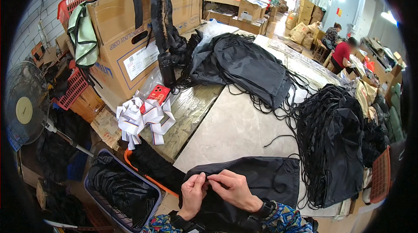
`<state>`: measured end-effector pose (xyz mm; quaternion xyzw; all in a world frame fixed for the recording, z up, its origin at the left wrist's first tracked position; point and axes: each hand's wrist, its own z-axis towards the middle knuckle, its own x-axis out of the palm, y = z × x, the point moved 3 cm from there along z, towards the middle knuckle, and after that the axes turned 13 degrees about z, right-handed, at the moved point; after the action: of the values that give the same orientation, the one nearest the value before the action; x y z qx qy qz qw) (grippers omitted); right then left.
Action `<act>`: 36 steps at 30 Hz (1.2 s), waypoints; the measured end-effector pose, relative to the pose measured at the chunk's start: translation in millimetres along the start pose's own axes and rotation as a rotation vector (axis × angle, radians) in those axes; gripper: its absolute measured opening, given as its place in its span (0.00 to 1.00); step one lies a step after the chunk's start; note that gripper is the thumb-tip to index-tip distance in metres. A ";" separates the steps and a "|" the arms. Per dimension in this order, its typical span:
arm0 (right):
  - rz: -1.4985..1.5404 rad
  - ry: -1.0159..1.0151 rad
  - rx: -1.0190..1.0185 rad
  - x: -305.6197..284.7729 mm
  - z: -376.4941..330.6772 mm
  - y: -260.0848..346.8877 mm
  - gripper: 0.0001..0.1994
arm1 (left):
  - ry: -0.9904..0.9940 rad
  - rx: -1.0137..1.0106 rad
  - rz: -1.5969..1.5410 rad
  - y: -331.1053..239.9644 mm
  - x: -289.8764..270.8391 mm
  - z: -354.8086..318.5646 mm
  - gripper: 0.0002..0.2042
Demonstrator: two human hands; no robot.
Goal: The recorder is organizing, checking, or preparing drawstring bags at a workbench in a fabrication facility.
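A black drawstring bag (pixel 270 172) lies spread at the front edge of the table, part of it hanging toward me. My left hand (pixel 193 194) pinches thumb and forefinger together at the bag's left corner. Right beside it, my right hand (pixel 235 190) is closed in a pinch on the same corner, its fingertips nearly meeting the left ones. Whether the fingertips hold the cloth or a bit of cord is too small to make out. Dark bands circle both wrists, below patterned sleeves. A black cord (pixel 278 181) curls over the bag's right side.
Stacked black drawstring bags (pixel 252 65) lie at the back; another heap (pixel 333 141) stands right. Left are a cardboard box (pixel 126 37), white ribbon labels (pixel 135 115), a red phone (pixel 159 94), a blue basket (pixel 150 180) of black cloth and a fan (pixel 24 110). A person (pixel 342 54) sits far right.
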<state>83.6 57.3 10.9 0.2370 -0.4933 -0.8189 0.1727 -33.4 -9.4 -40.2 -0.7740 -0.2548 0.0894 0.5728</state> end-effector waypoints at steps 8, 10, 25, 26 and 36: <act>0.011 0.029 0.107 -7.3 -0.2 -4.6 0.07 | 0.017 0.117 0.230 -7.5 -2.5 -11.3 0.13; 0.160 -0.005 0.288 -11.9 -0.2 -9.4 0.07 | -0.028 0.260 0.284 -20.0 2.0 -17.3 0.09; 0.239 0.142 0.330 -23.4 5.2 5.7 0.08 | 0.294 0.156 0.160 -19.0 -12.5 -1.1 0.12; 0.250 0.103 0.446 -25.1 4.5 5.7 0.07 | 0.292 0.140 0.157 -18.9 -12.3 -2.1 0.12; -0.047 0.141 0.086 -27.5 3.6 9.2 0.06 | 0.299 0.128 0.132 -20.1 -9.3 -4.8 0.13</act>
<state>104.9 70.0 26.6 0.3128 -0.5088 -0.7822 0.1772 -45.1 -13.7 -21.3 -0.7556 -0.1094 0.0269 0.6453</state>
